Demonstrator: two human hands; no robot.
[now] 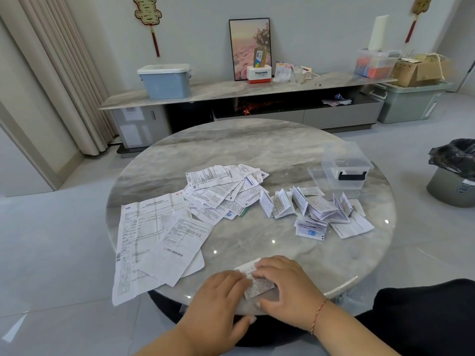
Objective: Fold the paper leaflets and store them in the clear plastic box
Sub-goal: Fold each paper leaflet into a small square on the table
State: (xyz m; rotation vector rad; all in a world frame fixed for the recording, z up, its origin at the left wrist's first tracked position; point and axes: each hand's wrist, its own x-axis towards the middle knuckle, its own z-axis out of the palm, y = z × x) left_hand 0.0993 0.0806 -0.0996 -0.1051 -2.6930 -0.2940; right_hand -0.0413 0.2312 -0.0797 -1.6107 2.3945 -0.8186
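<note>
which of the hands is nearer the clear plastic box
Right. The right hand presses the leaflet at the table's near edge, below the clear plastic box; the left hand lies farther left.

The middle of the surface (257,150) between the flat leaflets (164,242) and the folded leaflets (318,209) is bare. The folded leaflets lie just before the clear plastic box (347,163).

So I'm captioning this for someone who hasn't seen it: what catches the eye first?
Both hands, left and right, press a small leaflet flat at the round table's near edge. Unfolded leaflets sprawl on the left, folded leaflets cluster on the right, before the clear plastic box.
</note>
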